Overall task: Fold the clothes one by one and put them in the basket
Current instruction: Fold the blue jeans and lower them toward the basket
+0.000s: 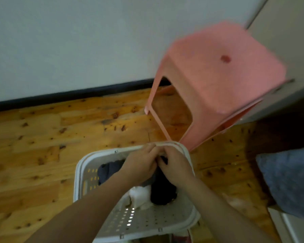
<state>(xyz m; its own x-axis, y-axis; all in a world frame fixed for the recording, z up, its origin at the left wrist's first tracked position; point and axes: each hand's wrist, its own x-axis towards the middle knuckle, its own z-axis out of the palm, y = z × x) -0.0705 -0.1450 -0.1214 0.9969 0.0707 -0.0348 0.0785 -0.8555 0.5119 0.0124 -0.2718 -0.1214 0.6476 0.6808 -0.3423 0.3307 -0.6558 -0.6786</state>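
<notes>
A white perforated basket [88, 165] stands on the wooden floor below me. Inside lie a grey-blue garment [109, 171], a white garment [142, 195] and a dark navy garment [162, 190]. Both my hands reach into the basket near its far rim. My left hand [140, 165] and my right hand [174, 165] meet there, fingers curled around the top of the dark navy garment. The hands hide most of the grip.
A pink plastic stool [218, 74] stands just beyond the basket, to the right. A white wall with a dark skirting [68, 95] runs behind. A blue-grey cushion [288, 181] lies at the right edge. The frame is blurred by motion.
</notes>
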